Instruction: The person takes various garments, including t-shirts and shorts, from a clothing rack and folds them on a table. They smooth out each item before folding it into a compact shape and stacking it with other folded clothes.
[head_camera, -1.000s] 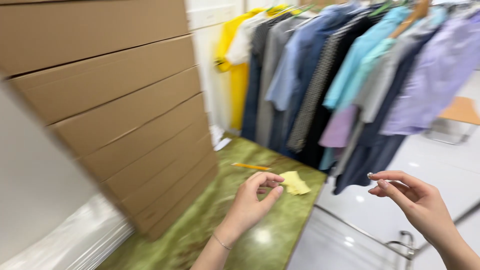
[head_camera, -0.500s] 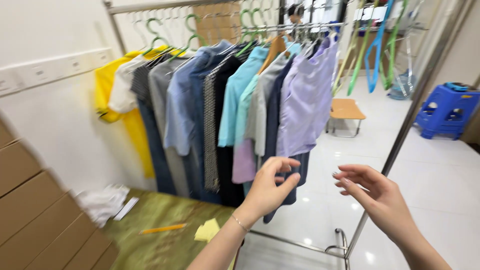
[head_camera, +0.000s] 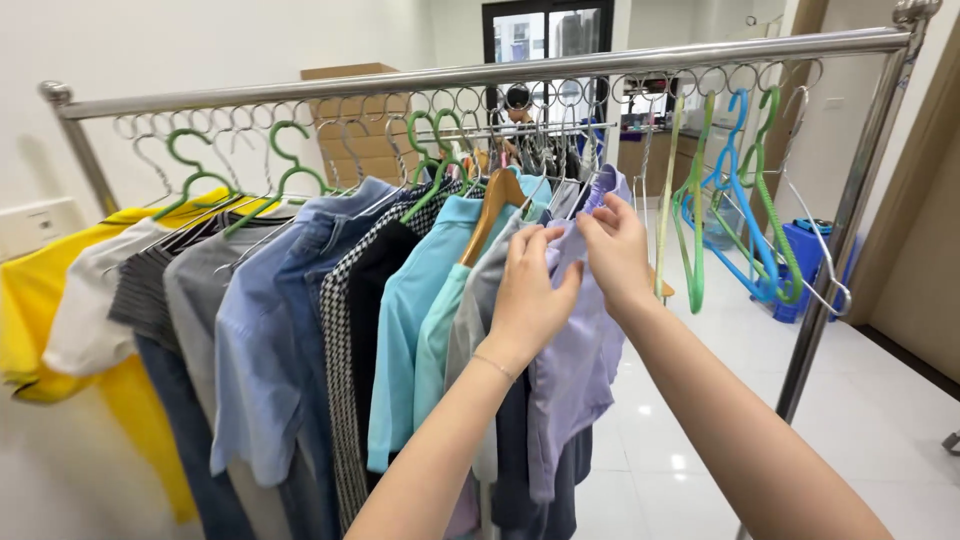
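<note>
Two hands: left hand (head_camera: 530, 290) and right hand (head_camera: 612, 250) both pinching one lavender shirt (head_camera: 575, 380).

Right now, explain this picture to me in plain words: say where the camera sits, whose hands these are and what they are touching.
The single view comes from a camera worn on a person's head, looking forward and down along their own bare arms. The left hand and the right hand both touch the collar area of a pale lilac short-sleeved shirt hanging at the end of a row of clothes. The clothes hang from a shiny metal clothes rail: a yellow shirt, a light blue shirt, a turquoise polo shirt and others. Empty green and blue plastic hangers dangle to the right. Below is a glossy white tiled floor.
</note>
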